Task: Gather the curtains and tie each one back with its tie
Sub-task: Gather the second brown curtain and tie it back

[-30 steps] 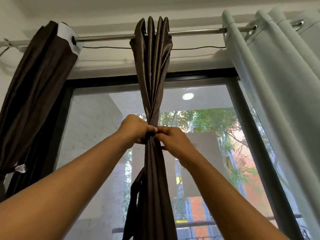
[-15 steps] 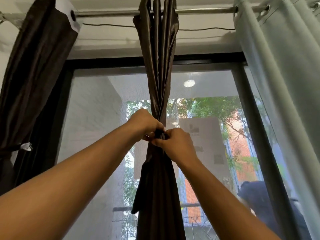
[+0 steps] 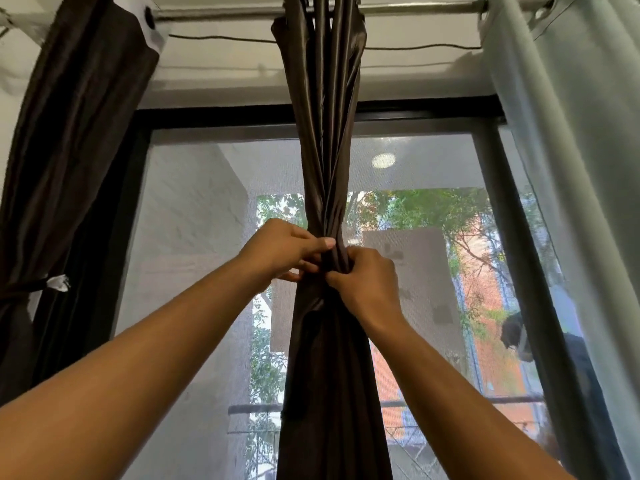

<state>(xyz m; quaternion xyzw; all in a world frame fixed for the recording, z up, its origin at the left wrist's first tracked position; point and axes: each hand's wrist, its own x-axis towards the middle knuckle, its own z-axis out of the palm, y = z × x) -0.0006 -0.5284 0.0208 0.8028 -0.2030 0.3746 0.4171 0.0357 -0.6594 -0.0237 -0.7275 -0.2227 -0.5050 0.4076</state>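
At picture's middle, you are pinching brown curtain (image 3: 323, 140) waist: left hand (image 3: 284, 249) at 9 o'clock, right hand (image 3: 367, 282) at 4 o'clock, fingers curled tight on cloth. Tie hidden. Keep bunch squeezed while knotting snug.

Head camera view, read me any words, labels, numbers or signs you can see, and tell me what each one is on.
No text can be read.
Board outside the window: dark smudges, too blurred to read.
White tag on the left brown curtain: no legible print.
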